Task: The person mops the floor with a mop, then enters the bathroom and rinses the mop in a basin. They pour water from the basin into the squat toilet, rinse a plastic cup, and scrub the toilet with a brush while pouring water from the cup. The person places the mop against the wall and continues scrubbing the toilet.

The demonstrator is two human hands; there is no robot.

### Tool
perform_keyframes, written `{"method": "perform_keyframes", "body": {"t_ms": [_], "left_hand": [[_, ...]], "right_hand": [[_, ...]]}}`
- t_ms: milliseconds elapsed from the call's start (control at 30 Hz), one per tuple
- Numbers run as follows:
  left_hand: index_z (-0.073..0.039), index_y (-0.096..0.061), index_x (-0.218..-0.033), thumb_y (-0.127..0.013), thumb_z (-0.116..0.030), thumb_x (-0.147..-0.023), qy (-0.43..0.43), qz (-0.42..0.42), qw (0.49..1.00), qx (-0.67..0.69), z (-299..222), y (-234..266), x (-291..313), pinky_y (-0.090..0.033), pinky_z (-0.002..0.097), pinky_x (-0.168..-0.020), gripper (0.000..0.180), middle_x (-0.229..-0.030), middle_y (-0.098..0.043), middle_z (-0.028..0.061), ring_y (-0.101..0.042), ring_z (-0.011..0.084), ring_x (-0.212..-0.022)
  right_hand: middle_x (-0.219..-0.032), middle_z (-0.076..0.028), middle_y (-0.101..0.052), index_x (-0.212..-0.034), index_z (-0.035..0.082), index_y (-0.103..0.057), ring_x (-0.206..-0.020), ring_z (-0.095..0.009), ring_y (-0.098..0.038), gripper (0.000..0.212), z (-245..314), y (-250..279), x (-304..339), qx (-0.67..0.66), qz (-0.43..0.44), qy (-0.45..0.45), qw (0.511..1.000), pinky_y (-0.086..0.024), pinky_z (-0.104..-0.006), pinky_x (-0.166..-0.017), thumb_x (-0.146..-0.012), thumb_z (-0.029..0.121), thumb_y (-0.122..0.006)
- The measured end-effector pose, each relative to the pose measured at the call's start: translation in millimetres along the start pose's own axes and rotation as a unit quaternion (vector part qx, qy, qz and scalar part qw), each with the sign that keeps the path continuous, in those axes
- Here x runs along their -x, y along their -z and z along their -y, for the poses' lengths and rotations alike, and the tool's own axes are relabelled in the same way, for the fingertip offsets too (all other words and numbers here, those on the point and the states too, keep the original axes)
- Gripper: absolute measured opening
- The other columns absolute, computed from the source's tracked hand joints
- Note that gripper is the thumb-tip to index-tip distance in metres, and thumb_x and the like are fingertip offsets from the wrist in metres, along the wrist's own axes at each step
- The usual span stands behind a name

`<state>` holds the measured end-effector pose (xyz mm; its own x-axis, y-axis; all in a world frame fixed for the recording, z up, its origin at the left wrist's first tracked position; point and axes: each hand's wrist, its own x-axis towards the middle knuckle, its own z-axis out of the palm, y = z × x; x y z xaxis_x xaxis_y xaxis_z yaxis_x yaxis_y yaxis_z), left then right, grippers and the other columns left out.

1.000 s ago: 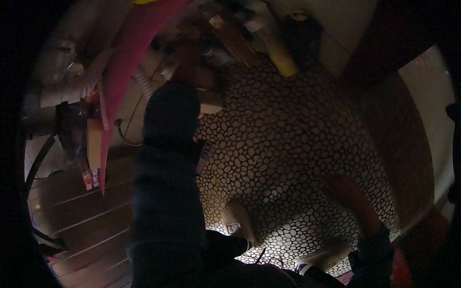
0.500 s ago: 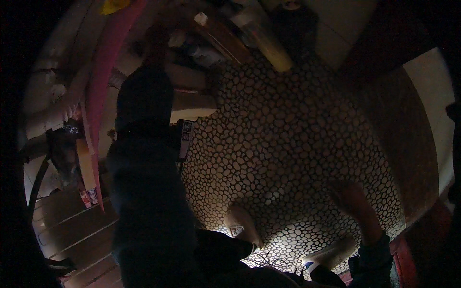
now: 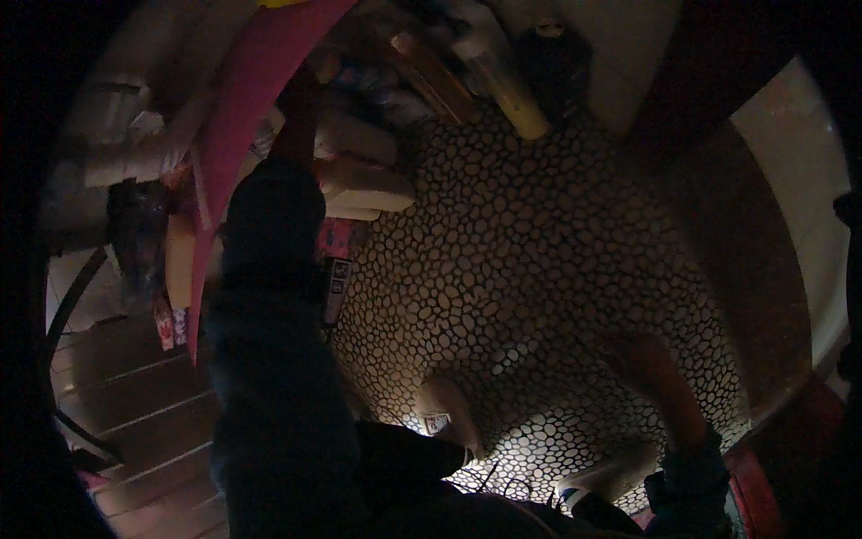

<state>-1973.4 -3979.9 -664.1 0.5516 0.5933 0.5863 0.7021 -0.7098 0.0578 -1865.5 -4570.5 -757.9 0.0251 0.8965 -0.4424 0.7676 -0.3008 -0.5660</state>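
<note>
My left arm reaches up the left side in a dark sleeve. My left hand (image 3: 298,121) is in deep shadow beside a pink sheet or panel (image 3: 256,99), and its fingers cannot be made out. Right of it are pale stacked blocks or packs (image 3: 368,184). Below these, close to the sleeve, stand a pink box (image 3: 338,235) and a narrow box with a dark-and-white label (image 3: 336,289). My right hand (image 3: 648,364) hangs low over the pebble-patterned floor (image 3: 503,251), fingers loosely bent and apart, with nothing visible in it.
A brown bottle-like thing (image 3: 435,79) and a long pale yellow cylinder (image 3: 512,97) lie at the far edge, near a dark bag-like shape (image 3: 552,67). My feet (image 3: 449,409) stand in a patch of light. Wooden slats (image 3: 153,422) cover the lower left.
The view has shifted, so the pink sheet and the shelf things sit farther right. My left hand remains beside the pale stack. My right hand has moved slightly left.
</note>
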Motion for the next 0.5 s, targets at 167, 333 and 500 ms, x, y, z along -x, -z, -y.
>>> {"method": "perform_keyframes", "body": {"t_ms": [167, 333, 500], "left_hand": [[-0.007, -0.056, -0.102, -0.057, -0.019, -0.081, 0.003, -0.017, 1.000, 0.020, -4, 16, 11, -0.037, 0.0394, -0.087, 0.024, -0.109, -0.051, 0.0130, -0.047, 0.0269, -0.101], [-0.005, -0.056, -0.100, -0.056, -0.017, -0.082, 0.008, -0.031, 0.999, 0.042, -10, 28, 19, -0.039, 0.0383, -0.085, 0.022, -0.107, -0.053, 0.0127, -0.049, 0.0263, -0.099], [-0.003, -0.057, -0.098, -0.056, -0.015, -0.082, 0.002, -0.044, 0.997, 0.068, -17, 32, 30, -0.041, 0.0372, -0.084, 0.021, -0.105, -0.055, 0.0124, -0.051, 0.0258, -0.096]], "right_hand": [[-0.093, -0.012, -0.063, -0.110, 0.010, -0.056, -0.080, -0.028, -0.061, 0.029, 11, 4, 11, -0.006, 0.033, -0.021, 0.999, -0.051, -0.0385, -0.068, -0.083, 0.021, -0.055], [-0.091, -0.014, -0.063, -0.112, 0.010, -0.055, -0.079, -0.029, -0.061, 0.033, 20, 4, 21, -0.007, 0.001, -0.014, 1.000, -0.050, -0.0389, -0.069, -0.083, 0.024, -0.055], [-0.099, -0.014, -0.061, -0.115, 0.013, -0.055, -0.086, -0.029, -0.060, 0.036, 15, 0, 31, 0.001, 0.043, -0.031, 0.999, -0.050, -0.0387, -0.073, -0.082, 0.026, -0.056]]}}
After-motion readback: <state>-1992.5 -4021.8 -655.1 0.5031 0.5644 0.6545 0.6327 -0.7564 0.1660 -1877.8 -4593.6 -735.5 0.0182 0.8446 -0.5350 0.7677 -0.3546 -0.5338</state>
